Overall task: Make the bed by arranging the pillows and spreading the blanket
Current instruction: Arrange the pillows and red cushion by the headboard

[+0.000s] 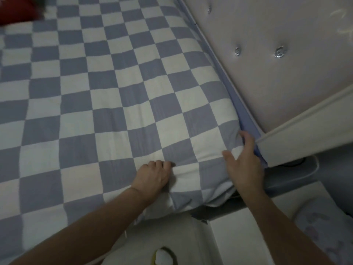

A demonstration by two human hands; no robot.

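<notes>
Blanket (114, 88), blue-and-white checked, is lying spread over the bed, its corner bunching right between both hands. Left hand (152, 178) is curling into the fabric, gripping a fold. Right hand (245, 161) is lying flat with straight fingers, pressing the corner toward the tufted headboard (277, 77) just beyond it. Best approach, probably: pulling the fold taut sideways while the flat hand is tucking downward.

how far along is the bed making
Mostly done: the checkered blanket lies flat across the bed. In hand: the left hand grips a fold near the corner while the right hand tucks it by the headboard. Left: no pillows visible; a red item sits far off.
</notes>
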